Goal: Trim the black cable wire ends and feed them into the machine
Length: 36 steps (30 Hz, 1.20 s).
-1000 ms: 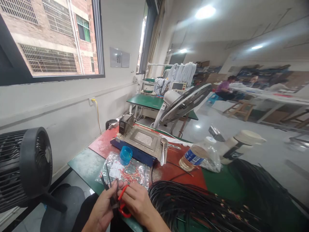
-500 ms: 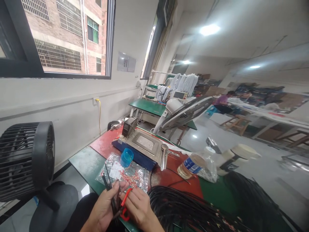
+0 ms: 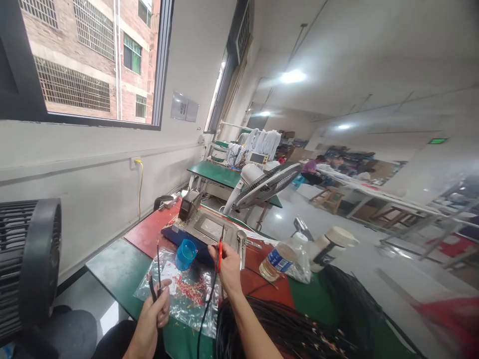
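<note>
My left hand [image 3: 155, 309], low in the view, is closed round a few black cables [image 3: 151, 288] whose ends stick up past the fingers. Farther forward and to the right, my right hand [image 3: 229, 267] grips red-handled scissors [image 3: 220, 255], their tip pointing up. A black cable [image 3: 208, 304] also runs from its fingers and hangs down towards me. Beneath and between the hands lies a clear plastic bag [image 3: 183, 311] strewn with small red and white bits [image 3: 190, 290]. At the bag's far edge stands a blue cup [image 3: 185, 255].
A blue-based machine [image 3: 213, 227] stands behind the bag. A large bundle of black cables [image 3: 277, 324] covers the table's right front. Beyond it are a labelled bottle [image 3: 277, 262] and a white container [image 3: 333, 247]. A black fan [image 3: 32, 264] is at the left.
My hands have moved apart. The right hand has gone forward and up with the scissors and a black cable, while the left keeps its cables. The view has turned right.
</note>
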### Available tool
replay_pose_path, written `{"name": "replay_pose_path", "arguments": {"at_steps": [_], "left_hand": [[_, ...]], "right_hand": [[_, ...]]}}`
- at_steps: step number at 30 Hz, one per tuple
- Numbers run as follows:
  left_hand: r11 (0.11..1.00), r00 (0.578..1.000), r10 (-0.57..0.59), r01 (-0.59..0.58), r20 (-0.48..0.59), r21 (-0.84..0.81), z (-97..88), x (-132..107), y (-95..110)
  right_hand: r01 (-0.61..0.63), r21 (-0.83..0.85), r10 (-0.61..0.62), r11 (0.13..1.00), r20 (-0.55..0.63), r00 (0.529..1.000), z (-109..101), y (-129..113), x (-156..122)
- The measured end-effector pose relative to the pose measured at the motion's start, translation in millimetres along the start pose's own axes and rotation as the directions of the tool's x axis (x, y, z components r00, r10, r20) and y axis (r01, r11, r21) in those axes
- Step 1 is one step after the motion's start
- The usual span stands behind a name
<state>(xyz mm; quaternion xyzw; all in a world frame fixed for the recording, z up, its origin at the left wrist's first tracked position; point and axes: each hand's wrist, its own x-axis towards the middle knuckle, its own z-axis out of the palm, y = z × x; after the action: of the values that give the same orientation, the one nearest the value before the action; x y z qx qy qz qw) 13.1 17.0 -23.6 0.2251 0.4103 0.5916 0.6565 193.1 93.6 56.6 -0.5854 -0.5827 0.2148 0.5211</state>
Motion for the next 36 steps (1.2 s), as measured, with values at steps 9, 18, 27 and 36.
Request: {"name": "replay_pose_path", "arguments": {"at_steps": [9, 18, 27, 36], "left_hand": [[0.987, 0.994, 0.103, -0.097, -0.039, 0.132, -2.2, 25.3, -19.2], [0.986, 0.989, 0.115, -0.103, -0.09, 0.134, -10.7, 35.8, -28.4], [0.988, 0.99, 0.109, -0.097, -0.094, 0.121, -8.1, 36.2, -23.1], [0.982, 0.988, 0.115, -0.097, -0.107, 0.16, -8.5, 37.4, -24.1]], "right_hand": [[0.095, -0.344, -0.094, 0.934, 0.019, 0.995, 25.3, 21.5, 9.4], [0.101, -0.481, -0.074, 0.871, 0.074, 0.994, 35.7, 25.6, 10.2], [0.075, -0.515, -0.019, 0.854, 0.113, 0.993, 41.9, 21.3, 10.4], [0.09, -0.54, -0.027, 0.837, 0.124, 0.992, 41.0, 22.9, 9.6]]}}
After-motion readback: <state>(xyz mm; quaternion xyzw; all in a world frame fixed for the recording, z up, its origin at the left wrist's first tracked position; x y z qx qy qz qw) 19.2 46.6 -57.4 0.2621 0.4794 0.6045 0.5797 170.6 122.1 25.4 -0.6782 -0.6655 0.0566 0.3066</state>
